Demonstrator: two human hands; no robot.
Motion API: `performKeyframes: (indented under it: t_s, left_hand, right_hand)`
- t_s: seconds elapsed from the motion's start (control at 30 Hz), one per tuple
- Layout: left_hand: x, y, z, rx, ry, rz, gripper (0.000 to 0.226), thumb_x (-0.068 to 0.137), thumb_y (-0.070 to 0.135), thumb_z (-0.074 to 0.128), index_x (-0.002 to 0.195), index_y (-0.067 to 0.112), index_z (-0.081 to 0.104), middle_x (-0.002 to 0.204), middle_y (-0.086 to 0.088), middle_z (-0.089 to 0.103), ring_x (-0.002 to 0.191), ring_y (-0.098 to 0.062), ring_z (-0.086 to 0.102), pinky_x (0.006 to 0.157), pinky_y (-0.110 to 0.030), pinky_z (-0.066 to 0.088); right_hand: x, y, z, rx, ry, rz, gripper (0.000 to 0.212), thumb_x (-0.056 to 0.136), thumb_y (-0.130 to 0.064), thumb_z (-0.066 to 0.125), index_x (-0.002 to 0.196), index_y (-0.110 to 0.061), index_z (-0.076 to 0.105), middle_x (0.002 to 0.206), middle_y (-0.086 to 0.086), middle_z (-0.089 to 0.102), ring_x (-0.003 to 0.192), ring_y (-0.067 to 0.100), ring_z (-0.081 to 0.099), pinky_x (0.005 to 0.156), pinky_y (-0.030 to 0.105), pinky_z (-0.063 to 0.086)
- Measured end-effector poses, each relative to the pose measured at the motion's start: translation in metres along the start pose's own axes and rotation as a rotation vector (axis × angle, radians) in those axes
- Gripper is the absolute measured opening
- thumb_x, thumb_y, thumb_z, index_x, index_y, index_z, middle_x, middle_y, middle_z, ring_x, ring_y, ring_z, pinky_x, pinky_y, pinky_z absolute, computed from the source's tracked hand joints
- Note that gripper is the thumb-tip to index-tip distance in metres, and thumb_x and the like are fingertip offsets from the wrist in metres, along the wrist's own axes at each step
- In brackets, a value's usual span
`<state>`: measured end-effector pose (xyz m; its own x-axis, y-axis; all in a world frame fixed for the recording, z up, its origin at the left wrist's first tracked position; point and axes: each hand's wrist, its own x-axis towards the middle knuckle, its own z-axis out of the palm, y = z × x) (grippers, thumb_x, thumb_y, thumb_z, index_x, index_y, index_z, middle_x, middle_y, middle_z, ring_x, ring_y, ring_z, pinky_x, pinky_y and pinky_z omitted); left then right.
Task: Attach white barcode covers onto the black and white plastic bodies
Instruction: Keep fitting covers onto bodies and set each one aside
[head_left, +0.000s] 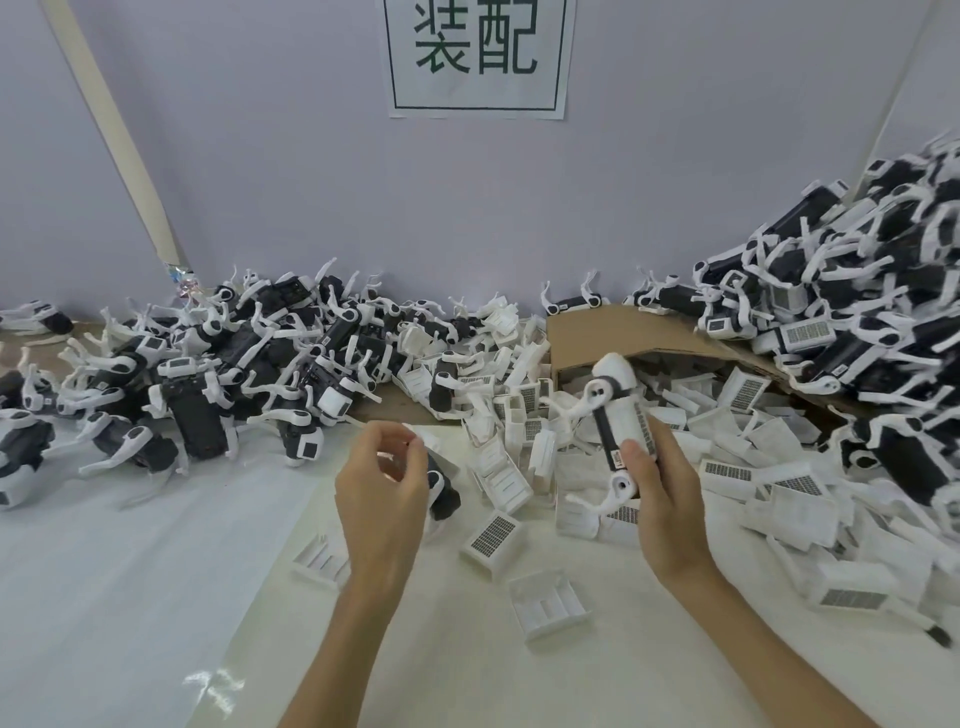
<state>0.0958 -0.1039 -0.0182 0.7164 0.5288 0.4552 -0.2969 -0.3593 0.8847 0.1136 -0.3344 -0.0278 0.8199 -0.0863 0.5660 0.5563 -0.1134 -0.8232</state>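
Note:
My right hand (667, 499) grips a black and white plastic body (618, 415), held upright above the table, with a white barcode cover on its right side. My left hand (382, 483) hovers to the left with curled fingers and holds nothing that I can make out. Just behind it lies another body (441, 491) on the table. Loose white barcode covers (493, 535) lie between and around my hands, some barcode side up, some hollow side up (550, 605).
A big heap of bodies (208, 374) fills the left back of the table and a taller heap (857, 312) rises at the right. A torn cardboard box (613, 332) spills covers in the middle. A paper sign (478, 52) hangs on the wall.

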Motion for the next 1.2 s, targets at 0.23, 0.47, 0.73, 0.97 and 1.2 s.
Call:
performKeyframes:
  t_s: [0.23, 0.47, 0.73, 0.97, 1.2]
  left_hand:
    - [-0.010, 0.001, 0.011, 0.274, -0.192, 0.201, 0.014, 0.089, 0.011, 0.069, 0.091, 0.025, 0.064, 0.081, 0.017, 0.062, 0.081, -0.008, 0.060, 0.074, -0.026, 0.048]
    - [-0.001, -0.009, 0.003, 0.361, -0.176, -0.067, 0.019, 0.086, 0.025, 0.072, 0.104, 0.023, 0.064, 0.106, 0.005, 0.056, 0.092, -0.017, 0.058, 0.072, -0.033, 0.044]
    - [-0.003, -0.013, 0.004, 0.592, -0.264, -0.246, 0.029, 0.091, 0.061, 0.048, 0.115, 0.045, 0.046, 0.087, 0.009, 0.062, 0.079, -0.023, 0.061, 0.071, -0.033, 0.046]
    - [0.002, -0.015, 0.007, 0.509, -0.301, -0.298, 0.049, 0.091, 0.058, 0.056, 0.136, 0.040, 0.048, 0.124, -0.002, 0.066, 0.106, -0.032, 0.063, 0.089, -0.038, 0.046]
    - [0.005, -0.019, 0.010, 0.464, -0.297, -0.311, 0.052, 0.091, 0.050, 0.061, 0.139, 0.034, 0.050, 0.123, -0.007, 0.067, 0.108, -0.033, 0.062, 0.101, -0.042, 0.045]
  right_hand:
    - [0.005, -0.003, 0.005, 0.323, -0.044, 0.368, 0.038, 0.088, -0.044, 0.064, 0.112, -0.015, 0.068, 0.088, 0.004, 0.068, 0.075, 0.014, 0.064, 0.068, 0.028, 0.053]
    - [0.013, -0.012, -0.003, 0.528, -0.071, 0.636, 0.037, 0.076, -0.035, 0.063, 0.099, -0.006, 0.063, 0.082, 0.014, 0.063, 0.067, 0.024, 0.063, 0.068, 0.038, 0.049]
    - [0.050, -0.046, -0.012, 0.293, -0.333, 0.896, 0.033, 0.073, -0.024, 0.067, 0.101, -0.008, 0.069, 0.084, 0.015, 0.071, 0.063, 0.021, 0.065, 0.056, 0.028, 0.043]
    - [0.224, -0.165, -0.122, 0.780, 0.347, 0.389, 0.040, 0.101, -0.019, 0.050, 0.138, -0.004, 0.044, 0.134, 0.021, 0.056, 0.117, 0.033, 0.062, 0.091, 0.046, 0.054]
    - [0.195, -0.123, -0.093, -0.049, 0.277, 0.362, 0.011, 0.098, -0.027, 0.052, 0.104, -0.021, 0.059, 0.108, -0.001, 0.063, 0.095, 0.015, 0.063, 0.083, 0.032, 0.047]
